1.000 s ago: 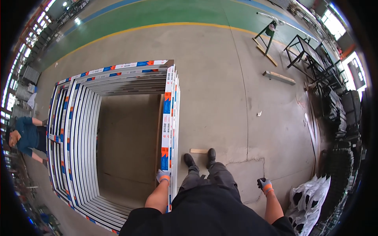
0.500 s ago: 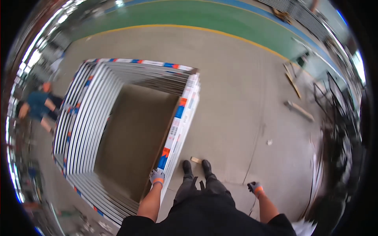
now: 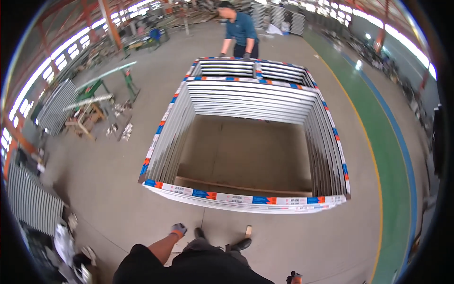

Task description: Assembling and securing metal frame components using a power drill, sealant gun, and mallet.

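We stand on a grey floor (image 3: 109, 175), with a green lane (image 3: 382, 132) between a yellow line (image 3: 378, 189) and blue stripe (image 3: 402, 156), bright windows (image 3: 73, 49) and an orange post (image 3: 109, 21) beyond.

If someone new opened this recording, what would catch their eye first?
A large stack of pale rectangular frames, edged in blue, orange and white, fills the middle. At its far side stands a teal-shirted co-worker. A green floor lane curves down the right.
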Demonstrator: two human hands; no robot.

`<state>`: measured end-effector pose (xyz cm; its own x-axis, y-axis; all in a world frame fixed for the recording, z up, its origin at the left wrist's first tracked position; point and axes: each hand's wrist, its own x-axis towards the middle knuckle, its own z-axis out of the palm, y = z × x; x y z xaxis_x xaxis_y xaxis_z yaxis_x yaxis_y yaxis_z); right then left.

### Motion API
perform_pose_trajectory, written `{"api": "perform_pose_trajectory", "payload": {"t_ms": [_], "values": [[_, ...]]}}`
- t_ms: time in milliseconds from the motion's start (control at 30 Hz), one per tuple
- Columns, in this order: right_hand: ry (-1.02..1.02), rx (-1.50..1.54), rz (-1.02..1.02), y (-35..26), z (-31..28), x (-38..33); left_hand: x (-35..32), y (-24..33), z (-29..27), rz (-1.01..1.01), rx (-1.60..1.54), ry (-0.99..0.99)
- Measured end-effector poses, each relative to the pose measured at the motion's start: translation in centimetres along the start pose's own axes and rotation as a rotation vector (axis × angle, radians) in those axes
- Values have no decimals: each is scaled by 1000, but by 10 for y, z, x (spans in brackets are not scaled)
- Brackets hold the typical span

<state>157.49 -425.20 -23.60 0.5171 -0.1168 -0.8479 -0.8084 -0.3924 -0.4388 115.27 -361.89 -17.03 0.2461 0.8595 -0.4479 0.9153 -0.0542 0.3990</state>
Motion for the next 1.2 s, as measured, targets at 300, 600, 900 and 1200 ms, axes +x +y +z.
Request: {"api": "perform_pose_trajectory", "payload": {"t_ms": [300,600,900,1200], "values": [[-379,-28,-473,-173,314,-68,-210,-344,35,-238,494,-363],[-677,-787,-381,-52,560,-237,-192,-448,-5,-785,-190,-179],[-947,-1328,-453,19,781,-347,-32,-450,-199,-591,-711,336],[-949,-1284,-507,98,1043,-357,-110,-633,-194,-1122,-932,297]]}}
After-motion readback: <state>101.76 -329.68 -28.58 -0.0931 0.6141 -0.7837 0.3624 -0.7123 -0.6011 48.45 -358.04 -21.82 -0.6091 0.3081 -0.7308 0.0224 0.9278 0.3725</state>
